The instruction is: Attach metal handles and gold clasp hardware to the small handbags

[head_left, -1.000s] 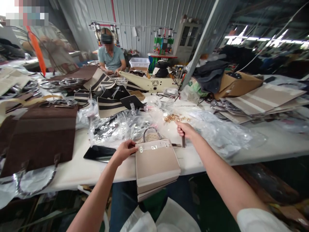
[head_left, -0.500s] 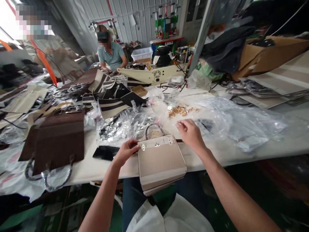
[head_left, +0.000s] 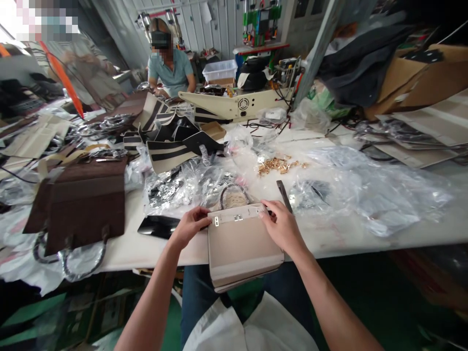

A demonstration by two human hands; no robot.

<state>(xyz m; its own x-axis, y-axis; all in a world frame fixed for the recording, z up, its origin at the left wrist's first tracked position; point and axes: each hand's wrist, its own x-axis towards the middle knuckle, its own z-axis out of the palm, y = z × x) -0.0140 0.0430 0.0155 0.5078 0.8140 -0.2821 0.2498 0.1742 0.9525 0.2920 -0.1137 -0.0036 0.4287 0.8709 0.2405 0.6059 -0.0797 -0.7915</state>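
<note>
A beige handbag lies at the table's near edge, its bottom hanging over my lap. Small metal fittings sit along its top band. My left hand is closed on the bag's top left corner. My right hand grips the top right corner, fingers curled over the band. A dark narrow tool lies on the table just beyond my right hand. The bag's round handle shows behind the top edge.
Clear plastic wrappers cover the table's right side. A heap of small gold fittings lies in the middle. A brown bag lies at the left, striped bag panels behind. A person sits at the far side.
One second ago my right hand held the dark tool upright. It set the tool on the table, then came back and closed on the bag's top right corner. The left hand stayed put.
</note>
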